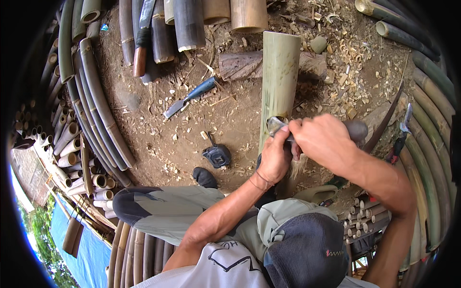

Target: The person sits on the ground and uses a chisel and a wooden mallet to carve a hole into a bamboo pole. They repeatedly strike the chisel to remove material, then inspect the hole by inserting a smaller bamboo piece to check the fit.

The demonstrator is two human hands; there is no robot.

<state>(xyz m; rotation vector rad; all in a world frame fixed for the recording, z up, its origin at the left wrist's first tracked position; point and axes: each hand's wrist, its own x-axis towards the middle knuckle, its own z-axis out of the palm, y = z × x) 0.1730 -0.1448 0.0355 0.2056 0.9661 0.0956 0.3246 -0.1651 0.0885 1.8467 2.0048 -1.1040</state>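
Over lower part of pale bamboo (279, 77), I see left hand (274, 157) and right hand (319, 139), fingers curled closed round grey tool (275, 125), kind unclear. Shirt (216, 264) bears dark lettering. Log (240, 65) runs crosswise beneath bamboo. Chisel (192, 96), tape (217, 156) on dirt (158, 137) leftward; knife (140, 57) beyond, by dark tubes (188, 24); shavings (353, 67) scattered about.

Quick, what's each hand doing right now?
Left hand: closed on a grey tool at the pale green bamboo.
Right hand: closed; what it grips is too blurred to tell.
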